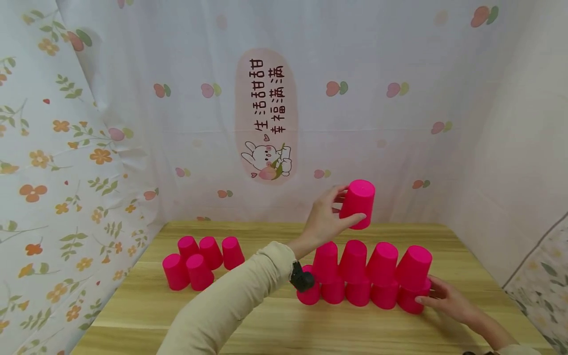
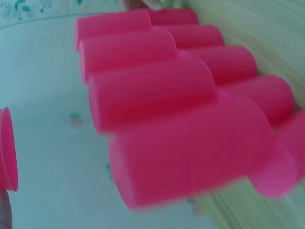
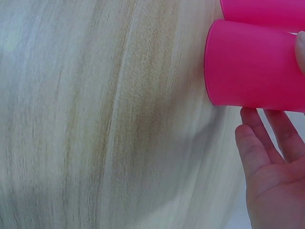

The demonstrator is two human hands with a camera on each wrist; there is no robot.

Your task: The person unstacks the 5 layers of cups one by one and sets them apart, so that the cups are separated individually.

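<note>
My left hand (image 1: 323, 219) holds a pink plastic cup (image 1: 360, 202) upside down in the air, thumb along its near side. Only that cup's rim (image 2: 7, 150) shows at the left wrist view's edge. Below it stand two rows of upside-down cups, an upper row (image 1: 353, 261) resting on a bottom row (image 1: 357, 294). The bottom row reaches one cup farther left, where a single cup (image 1: 309, 294) has nothing on it. At the right end my right hand (image 1: 452, 301) grips the last bottom cup (image 3: 252, 67), thumb on one side and fingers on the other.
Several more upside-down pink cups (image 1: 200, 272) stand apart in a group at the table's left. The wooden table (image 1: 275, 328) ends at a patterned cloth backdrop (image 1: 377, 133) behind, with cloth on both sides. My left sleeve (image 1: 235, 296) crosses between the group and the rows.
</note>
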